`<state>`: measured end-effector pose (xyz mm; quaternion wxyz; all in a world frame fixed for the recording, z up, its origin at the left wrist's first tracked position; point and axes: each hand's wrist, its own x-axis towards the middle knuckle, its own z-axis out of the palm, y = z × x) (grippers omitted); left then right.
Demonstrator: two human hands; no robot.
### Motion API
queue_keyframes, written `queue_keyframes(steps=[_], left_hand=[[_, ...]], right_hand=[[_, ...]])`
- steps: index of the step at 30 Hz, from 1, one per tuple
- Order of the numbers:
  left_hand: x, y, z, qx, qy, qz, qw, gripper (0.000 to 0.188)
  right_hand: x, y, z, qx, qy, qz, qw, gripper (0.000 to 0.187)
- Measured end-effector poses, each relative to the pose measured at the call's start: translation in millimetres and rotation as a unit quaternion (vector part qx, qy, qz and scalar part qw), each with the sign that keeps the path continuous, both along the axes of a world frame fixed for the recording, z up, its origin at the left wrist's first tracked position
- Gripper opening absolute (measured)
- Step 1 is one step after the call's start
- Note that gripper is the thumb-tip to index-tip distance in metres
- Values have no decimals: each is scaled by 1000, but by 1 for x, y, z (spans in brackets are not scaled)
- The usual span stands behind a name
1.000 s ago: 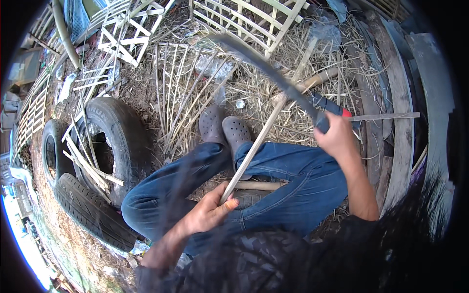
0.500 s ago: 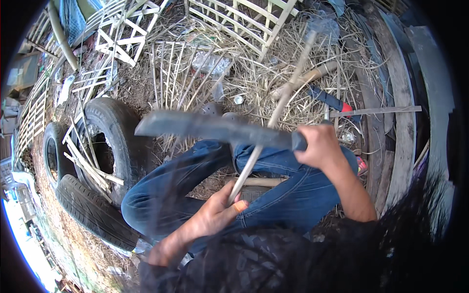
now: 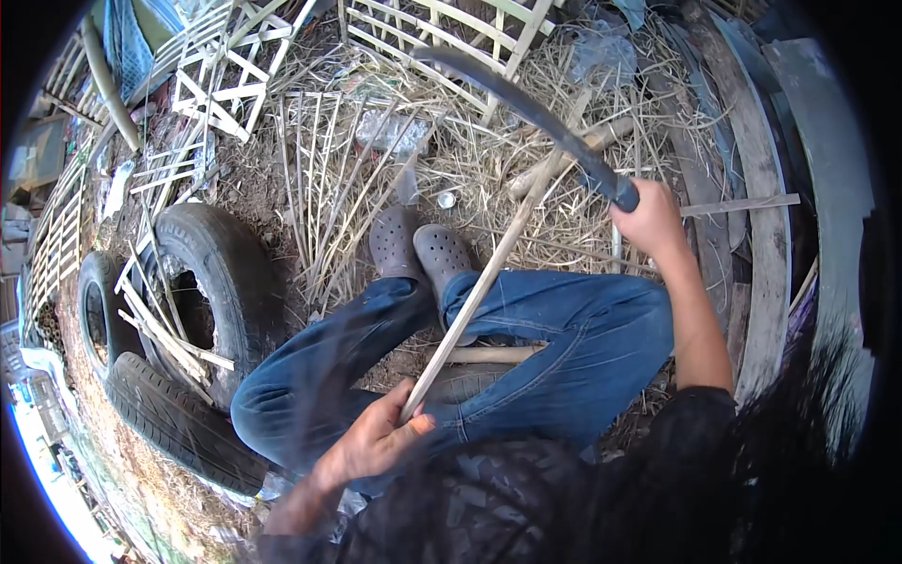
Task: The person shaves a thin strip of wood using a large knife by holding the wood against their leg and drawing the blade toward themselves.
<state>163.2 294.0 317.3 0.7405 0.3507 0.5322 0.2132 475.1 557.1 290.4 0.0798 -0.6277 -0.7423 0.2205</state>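
My left hand is closed round the near end of a long pale bamboo strip, just above my lap. The strip slants away to the upper right, over my jeans. In my right hand is the dark handle of a machete, held out at the right. Its long, curved-looking blade points to the upper left, edge-on, and crosses the strip near the strip's far end. Whether blade and strip touch, I cannot tell. Beneath that crossing lies a thicker piece of bamboo on the littered ground.
Old tyres lie to the left with split bamboo pieces on them. Bamboo lattice frames stand at the back. Shavings cover the ground ahead of my clogs. Weathered planks line the right side.
The machete has swung from lying level across the strip's middle to a raised slant farther away. My right hand has moved up and right; my left hand and the strip shifted slightly left and down.
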Motion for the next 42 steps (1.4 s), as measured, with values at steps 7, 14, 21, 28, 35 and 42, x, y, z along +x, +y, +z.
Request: queue_keyframes(steps=[7,14,21,28,35,42], left_hand=[[-2,-17,-3,-24,2,-6,1000,28],[-7,-6,-3,6,71,-19,997,27],[-20,-19,13,-20,21,13,999,28],[-32,-24,-35,-108,-324,90,936,28],[-35,-32,-51,-42,-211,88,973,34],[-33,-24,-44,88,88,1,992,43]], right_hand=[[-18,-21,4,64,20,147,987,19],[-8,-14,15,42,-26,55,997,16],[44,20,10,99,-54,-53,992,17],[1,-36,25,98,48,-51,993,14],[-14,-57,9,-96,372,-189,904,17],[-30,-73,29,92,220,-34,971,11]])
